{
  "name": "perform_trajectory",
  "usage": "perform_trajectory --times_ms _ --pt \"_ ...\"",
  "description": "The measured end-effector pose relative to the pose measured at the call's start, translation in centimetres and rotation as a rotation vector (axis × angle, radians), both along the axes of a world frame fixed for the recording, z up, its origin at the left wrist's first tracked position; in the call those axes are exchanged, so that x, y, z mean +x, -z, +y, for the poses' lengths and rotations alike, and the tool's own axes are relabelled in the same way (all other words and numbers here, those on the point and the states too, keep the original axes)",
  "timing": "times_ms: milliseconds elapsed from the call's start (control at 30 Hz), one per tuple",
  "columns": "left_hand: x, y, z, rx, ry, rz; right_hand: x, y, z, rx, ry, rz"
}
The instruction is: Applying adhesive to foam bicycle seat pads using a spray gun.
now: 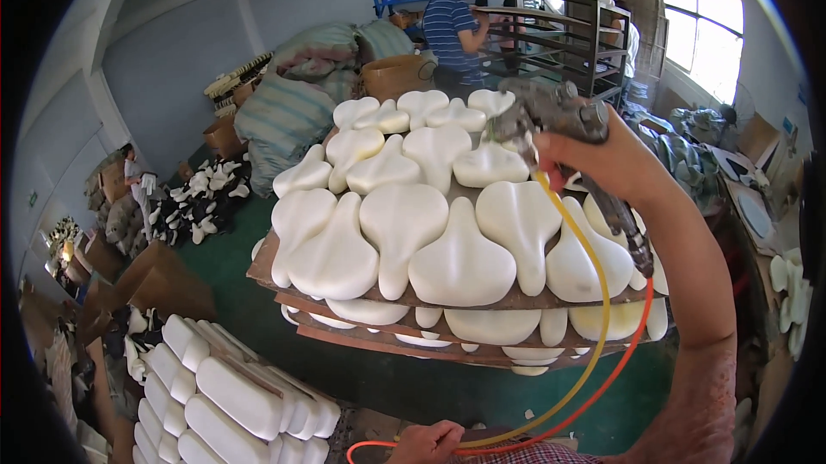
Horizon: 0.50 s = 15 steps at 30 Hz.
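1. Spray gun, dark and partly blurred, is raised at two o'clock above the right side of the white saddles. The right hand wraps it, fingers closed firmly around its body.
2. At six o'clock lies the left hand, its fingers curled in beside the hoses; I cannot tell whether it clasps them.
3. A yellow hose and an orange hose hang from the gun and sweep down toward six o'clock.
4. Between seven and eight o'clock, white oblong pads are stacked in rows.
5. Around twelve o'clock, white saddles lie in close rows on a brown board, with more saddles on boards underneath.
6. At nine o'clock, black and white pieces are heaped on the green floor, a person standing beside them.
7. Striped sacks bulge at ten o'clock.
8. Just past twelve, a person in a striped shirt faces a dark rack at one o'clock.
9. Farthest, at two o'clock, is a bright window.
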State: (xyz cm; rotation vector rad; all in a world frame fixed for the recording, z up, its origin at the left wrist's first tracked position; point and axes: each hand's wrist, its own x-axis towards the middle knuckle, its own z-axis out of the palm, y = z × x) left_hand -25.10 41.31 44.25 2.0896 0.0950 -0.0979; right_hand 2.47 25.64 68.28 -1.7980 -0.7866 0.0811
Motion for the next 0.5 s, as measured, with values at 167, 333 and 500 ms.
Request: perform_trajectory --times_ms 167,333,500 --pt "-1.6 0.5 -1.6 0.045 -0.037 -0.018 0.0 0.0 -2.6 -0.009 0.024 -0.075" --pt "-4.7 0.1 -3.2 0.151 0.003 -0.065 -3.8 0.2 -5.3 -0.048 -0.016 0.026" --pt "-7.1 -0.5 -5.6 0.045 0.029 -0.034 -5.0 -1.1 -6.2 -0.009 0.207 -0.072"
